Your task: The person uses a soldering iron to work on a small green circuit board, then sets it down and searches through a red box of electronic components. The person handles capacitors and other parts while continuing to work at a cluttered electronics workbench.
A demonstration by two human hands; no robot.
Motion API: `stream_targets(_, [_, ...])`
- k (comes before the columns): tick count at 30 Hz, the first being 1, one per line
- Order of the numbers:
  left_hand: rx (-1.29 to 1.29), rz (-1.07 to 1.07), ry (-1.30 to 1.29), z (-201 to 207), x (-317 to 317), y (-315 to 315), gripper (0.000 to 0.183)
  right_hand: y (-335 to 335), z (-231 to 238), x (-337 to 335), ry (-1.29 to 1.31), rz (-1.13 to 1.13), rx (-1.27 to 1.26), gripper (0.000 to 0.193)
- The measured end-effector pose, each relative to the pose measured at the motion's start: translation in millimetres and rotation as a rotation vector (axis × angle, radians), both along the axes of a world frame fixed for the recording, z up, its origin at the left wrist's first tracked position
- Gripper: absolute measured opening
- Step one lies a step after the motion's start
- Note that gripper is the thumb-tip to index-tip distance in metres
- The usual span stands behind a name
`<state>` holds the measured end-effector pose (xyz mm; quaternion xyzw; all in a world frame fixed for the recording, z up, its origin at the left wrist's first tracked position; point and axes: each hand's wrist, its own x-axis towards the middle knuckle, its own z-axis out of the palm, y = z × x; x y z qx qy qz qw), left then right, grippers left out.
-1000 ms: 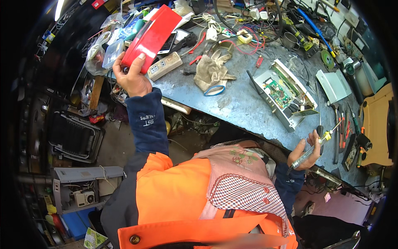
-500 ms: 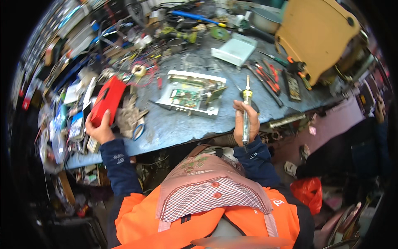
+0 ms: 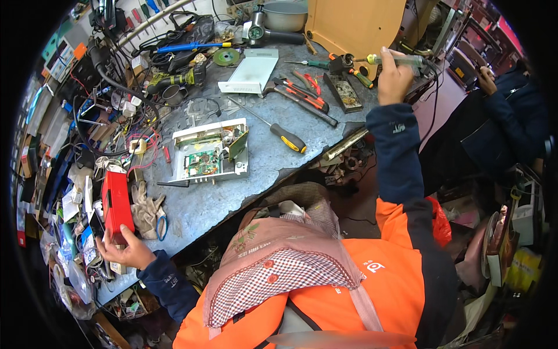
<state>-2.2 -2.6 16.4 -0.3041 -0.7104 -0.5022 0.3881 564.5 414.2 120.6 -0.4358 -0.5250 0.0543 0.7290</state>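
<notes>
R hand (image 3: 397,81) grips clear-handled tool (image 3: 414,60), prob keeping off its tip. Red box (image 3: 118,198) right past L hand (image 3: 127,251), can't tell if gripped tbh.

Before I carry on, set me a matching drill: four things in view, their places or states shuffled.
1. Glossy red box
2. Translucent-handled tool
3. Screwdriver with black-and-yellow handle
4. Open white metal case

A. Lying right of the case
B. At the left hand
C. Contains a green circuit board
D. In the right hand

Pairs: 1-B, 2-D, 3-A, 4-C
</notes>
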Motion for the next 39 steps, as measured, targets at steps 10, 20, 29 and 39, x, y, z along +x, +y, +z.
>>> stream_targets(10, [-0.132, -0.722, 0.064, 20, 125, 70, 0.022, 96, -63, -9, 0.115, 0.214, -0.365, 0.036])
stream_targets(20, [-0.142, -0.927, 0.229, 25, 145, 115, 0.032, -34, -26, -114, 0.211, 0.870, -0.701, 0.031])
stream_targets(29, [0.022, -0.813, 0.055, 16, 103, 116, 0.032, 201, -23, -195, -0.899, 0.318, -0.557, 0.049])
stream_targets(39, [-0.124, -0.881, -0.076, 11, 93, 108, 0.033, 366, -93, -204, -1.202, -0.076, -0.736, 0.084])
